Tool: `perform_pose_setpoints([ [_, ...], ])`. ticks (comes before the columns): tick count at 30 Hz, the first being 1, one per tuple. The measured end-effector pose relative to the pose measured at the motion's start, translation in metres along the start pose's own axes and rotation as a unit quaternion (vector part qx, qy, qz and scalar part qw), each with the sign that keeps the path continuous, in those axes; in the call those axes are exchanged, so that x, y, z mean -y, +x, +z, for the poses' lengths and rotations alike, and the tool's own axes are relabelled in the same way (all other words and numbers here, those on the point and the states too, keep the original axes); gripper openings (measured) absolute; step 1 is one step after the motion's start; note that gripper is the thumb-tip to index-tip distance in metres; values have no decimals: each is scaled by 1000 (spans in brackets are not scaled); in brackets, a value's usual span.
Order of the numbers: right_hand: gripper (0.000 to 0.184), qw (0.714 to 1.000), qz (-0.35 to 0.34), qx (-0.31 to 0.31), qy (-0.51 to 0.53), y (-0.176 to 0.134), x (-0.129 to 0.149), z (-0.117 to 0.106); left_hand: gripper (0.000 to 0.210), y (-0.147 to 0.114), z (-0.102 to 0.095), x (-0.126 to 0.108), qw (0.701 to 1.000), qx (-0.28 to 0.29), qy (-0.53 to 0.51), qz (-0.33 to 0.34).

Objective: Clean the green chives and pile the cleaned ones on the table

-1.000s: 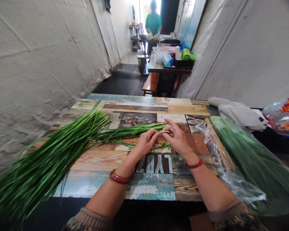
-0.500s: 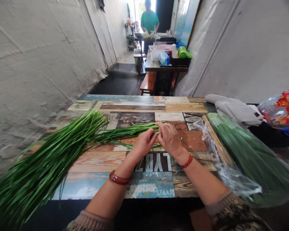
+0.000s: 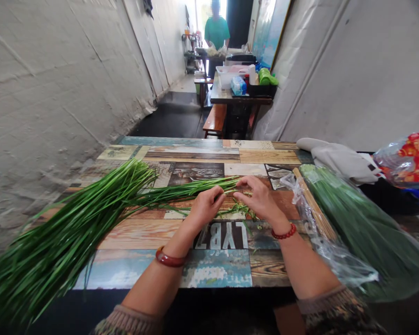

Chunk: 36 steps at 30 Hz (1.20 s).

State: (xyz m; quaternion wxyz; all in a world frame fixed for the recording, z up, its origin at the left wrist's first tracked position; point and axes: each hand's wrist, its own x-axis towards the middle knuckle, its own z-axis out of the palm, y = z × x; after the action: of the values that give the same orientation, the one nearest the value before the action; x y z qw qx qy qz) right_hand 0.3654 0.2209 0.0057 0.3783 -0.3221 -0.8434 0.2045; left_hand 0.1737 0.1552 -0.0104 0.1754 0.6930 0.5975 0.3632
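Observation:
My left hand [image 3: 206, 204] is closed in a pinch on a garlic chive [image 3: 229, 191], whose pale end sticks out to the right past the fingertips. Just beyond that end, my right hand [image 3: 260, 197] is open, with thumb and forefinger apart. A small row of garlic chives [image 3: 181, 190] lies behind my left hand, tips toward the left. Beneath and beside my right hand are trimmed scraps [image 3: 242, 210]. A large heap of garlic chives [image 3: 87, 232] covers the table's left side and hangs over its front edge.
At the right lies a plastic-wrapped bundle of long greens [image 3: 359, 228] beside a wooden strip [image 3: 314, 204] and clear film [image 3: 338, 260]. Grey cloth [image 3: 338, 158] and a red-printed bag [image 3: 412, 158] sit behind. Farther off are a bench [image 3: 215, 118], a laden table [image 3: 223, 95] and a person [image 3: 217, 35].
My right hand has moved right, away from my left, and its fingers have opened. The chive's pale end and the scraps now show between and below the hands.

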Motion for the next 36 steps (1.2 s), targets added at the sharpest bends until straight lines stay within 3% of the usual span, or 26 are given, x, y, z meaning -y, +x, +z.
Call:
perform_pose_setpoints([
  [5,6,999,-6,-4,38,0,3,7,20,0,1,-1,1000,13,-12,11],
  [8,12,993,38,-17,111,0,6,14,22,0,0,0,1000,4,-27,14],
  [14,21,916,218,-63,332,-1,10,40,19,0,0,-3,999,6,-34,1],
  [17,25,893,240,-115,364,1,6,38,19,0,-1,-3,1000,1,-26,-4],
  [20,29,891,239,-152,354,2,0,22,21,0,-2,-3,1000,-19,-23,-1],
  [24,39,939,199,-91,266,0,-7,2,21,1,-4,-3,1000,-18,-13,-2],
  [28,15,976,132,-18,170,-2,-9,-2,15,-2,-6,-7,1000,10,19,13],
  [31,24,978,107,25,178,-3,-6,1,16,-4,-5,-12,996,52,55,40],
  [34,21,955,133,92,249,-4,-4,6,20,-5,-2,-15,992,71,88,57],
  [36,22,940,164,74,289,-3,-6,11,23,-6,-1,-16,989,72,110,63],
])
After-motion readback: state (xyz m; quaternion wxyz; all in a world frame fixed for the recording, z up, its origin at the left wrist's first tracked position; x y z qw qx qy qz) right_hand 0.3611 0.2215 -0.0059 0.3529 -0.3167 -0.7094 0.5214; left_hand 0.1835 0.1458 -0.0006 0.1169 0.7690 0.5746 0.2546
